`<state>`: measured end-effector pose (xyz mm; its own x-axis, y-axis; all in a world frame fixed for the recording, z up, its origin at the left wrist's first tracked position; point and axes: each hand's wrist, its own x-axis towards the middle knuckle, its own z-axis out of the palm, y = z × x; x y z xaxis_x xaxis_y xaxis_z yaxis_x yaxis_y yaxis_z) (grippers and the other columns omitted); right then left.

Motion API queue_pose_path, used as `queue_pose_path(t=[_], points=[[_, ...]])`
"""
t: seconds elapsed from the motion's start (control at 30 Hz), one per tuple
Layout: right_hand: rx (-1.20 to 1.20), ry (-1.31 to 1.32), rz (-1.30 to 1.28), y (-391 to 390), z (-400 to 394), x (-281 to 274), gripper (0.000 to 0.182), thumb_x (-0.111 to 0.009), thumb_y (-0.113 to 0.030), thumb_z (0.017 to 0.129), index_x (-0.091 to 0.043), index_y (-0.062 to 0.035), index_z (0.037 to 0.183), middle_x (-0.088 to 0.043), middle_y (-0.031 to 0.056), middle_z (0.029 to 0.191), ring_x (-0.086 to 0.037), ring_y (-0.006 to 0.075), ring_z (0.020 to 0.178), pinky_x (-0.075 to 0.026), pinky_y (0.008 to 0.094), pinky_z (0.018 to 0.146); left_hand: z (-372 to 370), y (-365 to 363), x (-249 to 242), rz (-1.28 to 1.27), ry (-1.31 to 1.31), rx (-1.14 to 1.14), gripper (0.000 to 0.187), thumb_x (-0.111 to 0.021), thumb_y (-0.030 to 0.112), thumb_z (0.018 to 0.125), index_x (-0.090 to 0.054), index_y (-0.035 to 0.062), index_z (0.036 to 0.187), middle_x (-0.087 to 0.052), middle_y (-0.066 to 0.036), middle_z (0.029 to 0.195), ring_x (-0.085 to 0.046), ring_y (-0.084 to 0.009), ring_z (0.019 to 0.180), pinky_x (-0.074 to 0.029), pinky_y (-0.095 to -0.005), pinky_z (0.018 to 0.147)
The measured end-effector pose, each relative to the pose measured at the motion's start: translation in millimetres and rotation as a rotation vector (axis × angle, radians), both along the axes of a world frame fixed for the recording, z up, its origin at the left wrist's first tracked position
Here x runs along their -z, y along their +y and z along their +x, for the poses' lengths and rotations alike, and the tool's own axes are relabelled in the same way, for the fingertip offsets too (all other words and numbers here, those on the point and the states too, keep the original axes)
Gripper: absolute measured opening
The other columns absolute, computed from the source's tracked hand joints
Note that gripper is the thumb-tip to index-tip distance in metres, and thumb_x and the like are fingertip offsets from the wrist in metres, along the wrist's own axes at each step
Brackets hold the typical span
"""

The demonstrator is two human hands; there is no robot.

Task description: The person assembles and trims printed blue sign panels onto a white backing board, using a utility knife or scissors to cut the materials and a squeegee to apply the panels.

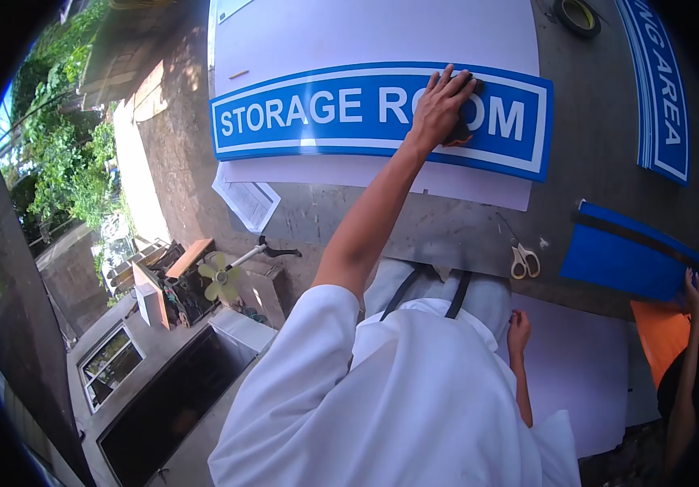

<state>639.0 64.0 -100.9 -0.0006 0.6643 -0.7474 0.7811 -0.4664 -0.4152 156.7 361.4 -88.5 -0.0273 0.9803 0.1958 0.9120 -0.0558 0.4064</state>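
My left hand [438,109] reaches across to a blue sign with white letters reading "STORAGE ROOM" [329,107]. Its fingers lie over a dark hand tool with an orange edge [464,130], pressed against the sign over the second word; the hand covers much of the tool, and I cannot make out its exact kind. My right hand [520,331] hangs low beside my body, its fingers curled and no object visible in them. The sign lies flat over a white sheet [479,191] on the dark tabletop.
Scissors [524,261] lie near the table's front edge. A tape roll [577,16] and another blue sign [664,97] are at right. A co-worker's hand [692,294] touches a blue sheet [609,252]. Printed paper [248,203] and a fan [221,280] are at left.
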Motion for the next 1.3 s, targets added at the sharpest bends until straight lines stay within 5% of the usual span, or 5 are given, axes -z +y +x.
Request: queue_pose_path(t=[0.23,0.5,0.8,1.1,1.3], points=[[-0.153,-0.024,-0.017,-14.4,-34.1,12.9,0.023,-0.052,-0.012,0.09,-0.062,0.0006,0.106,-0.067,0.0169,0.091,-0.065,0.0267,0.084,-0.049,0.0341,0.077,-148.2,-61.3,-6.3,0.001,0.112,-0.208,0.048,-0.049,0.003,0.085,-0.057,0.0198,0.129,-0.047,-0.005,0.141,-0.032,-0.0288,0.137,-0.021,-0.0447,0.116],[0.445,-0.114,-0.3,-97.0,-136.9,-7.8,0.022,-0.052,-0.017,0.09,-0.062,-0.0007,0.101,-0.065,0.0089,0.083,-0.059,0.0199,0.072,-0.047,0.0316,0.065,-335.2,-156.7,-6.8,-0.003,0.066,-0.347,0.056,-0.049,-0.005,0.08,-0.059,0.022,0.128,-0.046,-0.01,0.141,-0.033,-0.0346,0.137,-0.022,-0.0472,0.114],[0.023,-0.168,-0.179,-149.6,-228.9,-27.6,0.022,-0.051,-0.013,0.089,-0.061,0.0023,0.102,-0.066,0.0128,0.088,-0.063,0.0227,0.078,-0.049,0.0338,0.071,-520.5,-239.4,-11.2,-0.008,0.142,-0.566,0.054,-0.049,-0.005,0.08,-0.06,0.02,0.127,-0.049,-0.013,0.137,-0.033,-0.0408,0.134,-0.025,-0.0464,0.113],[0.035,-0.276,-0.195,-142.6,-313.7,-56.5,0.022,-0.053,-0.01,0.087,-0.06,0.0026,0.103,-0.067,0.0173,0.094,-0.064,0.0245,0.086,-0.049,0.0334,0.078,-524.4,-239.6,-18.8,0.06,-0.137,-0.728,0.053,-0.043,-0.01,0.077,-0.05,-0.0052,0.129,-0.049,-0.022,0.133,-0.034,-0.0431,0.133,-0.023,-0.0468,0.113],[0.063,-0.337,-0.12,-140.9,-360.6,-96.6,0.023,-0.051,-0.008,0.087,-0.059,0.0009,0.106,-0.066,0.0173,0.095,-0.063,0.025,0.086,-0.049,0.0336,0.077,-465.4,-217.7,-11.9,-0.025,-0.169,-0.471,0.057,-0.048,-0.005,0.08,-0.048,0.0042,0.135,-0.045,-0.014,0.141,-0.032,-0.0393,0.136,-0.022,-0.0482,0.113]])
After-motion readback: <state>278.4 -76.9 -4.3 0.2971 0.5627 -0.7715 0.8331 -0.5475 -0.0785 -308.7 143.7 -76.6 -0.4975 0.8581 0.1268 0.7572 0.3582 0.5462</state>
